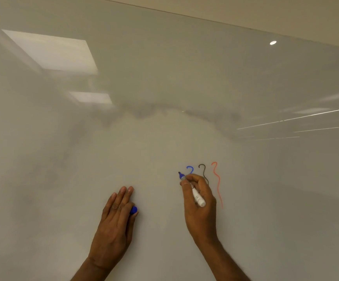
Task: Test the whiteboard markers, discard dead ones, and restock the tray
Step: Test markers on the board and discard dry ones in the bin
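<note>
Leans the left hand (114,220) flat on the whiteboard (164,88), fingers straight, pinching the blue cap (133,210) at its thumb side. Grips the blue marker (193,191) in the right hand (200,205), tip poking up and left past the fingers, at the board. Looks mid-test: shows a strong blue stroke (190,170) just above that hand, then a black stroke (203,171) and a red stroke (217,183) to its right. Probably calls next for recapping: bringing tip and cap together across the gap between hands. Offers bare board all round, top edge far above; shows no tray.
</note>
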